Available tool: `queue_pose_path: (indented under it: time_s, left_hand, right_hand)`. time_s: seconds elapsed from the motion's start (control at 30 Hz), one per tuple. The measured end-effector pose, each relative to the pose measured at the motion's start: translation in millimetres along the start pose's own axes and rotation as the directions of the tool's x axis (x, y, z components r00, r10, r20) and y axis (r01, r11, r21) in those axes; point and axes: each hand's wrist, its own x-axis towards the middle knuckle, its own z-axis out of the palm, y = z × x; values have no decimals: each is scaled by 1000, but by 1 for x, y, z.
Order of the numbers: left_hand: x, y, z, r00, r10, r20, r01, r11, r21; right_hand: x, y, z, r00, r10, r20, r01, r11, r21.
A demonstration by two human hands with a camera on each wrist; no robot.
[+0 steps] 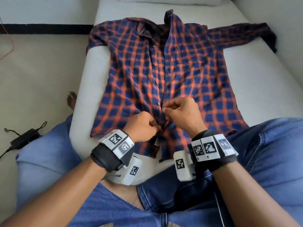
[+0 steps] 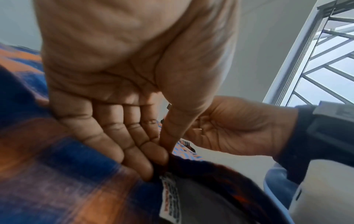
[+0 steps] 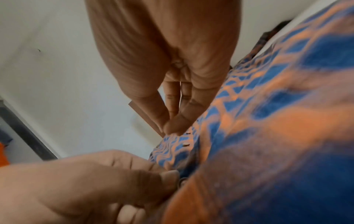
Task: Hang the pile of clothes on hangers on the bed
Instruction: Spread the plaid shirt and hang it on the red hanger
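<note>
I am looking down at a checked shirt (image 1: 164,76) spread flat on the bed (image 1: 255,74). Its collar is at the far end and its hem is close to my lap, so its long line runs straight away from me. The front opening with its row of buttons (image 1: 156,82) runs along that same line, right down the middle.

My left hand (image 1: 144,126) is low on that line, near the hem. Its thumb and first fingers pinch the edge of the shirt at a small button (image 1: 161,130). In the left wrist view the fingers (image 2: 134,151) are curled tight on the dark cloth, just above the white label (image 2: 170,195).

My right hand (image 1: 182,112) is just past the left one, a bit farther up the opening. Its thumb and finger are pressed tip to tip. I cannot tell for sure if there is cloth between them; from the head view it looks like they hold the other edge of the opening.

I think I am working on the lowest button. The two edges lie side by side between my hands, so the next move is tiny and goes sideways, across the opening. The left hand is nearer the button. The other buttons wait farther up, away from me.

I see no hanger here.
</note>
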Motion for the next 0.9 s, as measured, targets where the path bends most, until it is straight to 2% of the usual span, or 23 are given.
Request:
queue_pose_path:
  time_s: [0.1, 0.2, 0.27, 0.33, 0.47, 0.53, 0.6, 0.73, 0.9]
  left_hand:
    - [-1, 7, -3, 999, -34, 39, 34, 999, -6]
    - [0, 12, -6, 995, -51, 84, 51, 999, -2]
    - [0, 18, -11, 991, -61, 118, 55, 997, 52]
    - [3, 25, -23, 988, -74, 138, 49, 983, 176]
    - [18, 49, -59, 999, 18, 32, -27, 948, 317]
    - [29, 61, -70, 993, 110, -33, -89, 922, 376]
    - [43, 66, -69, 984, 171, -49, -131, 884, 449]
    - [65, 58, -50, 996, 89, 21, -83, 790, 607]
    - [75, 50, -38, 997, 74, -38, -40, 823, 567]
  right_hand:
    - [8, -2, 10, 1000, -18, 1, 17, 980, -198]
    - [14, -1, 19, 1000, 2, 21, 7, 917, -398]
    - [15, -1, 21, 999, 40, 27, -24, 897, -442]
    - [14, -3, 20, 998, 51, 34, -29, 883, -468]
    - [7, -10, 17, 998, 29, 55, 6, 842, -539]
    - [6, -12, 14, 998, 31, 46, -2, 848, -531]
    - [9, -9, 11, 998, 61, 16, -45, 873, -486]
    - [21, 2, 13, 991, 130, -39, -135, 921, -366]
    - [30, 14, 17, 989, 143, -37, -148, 948, -282]
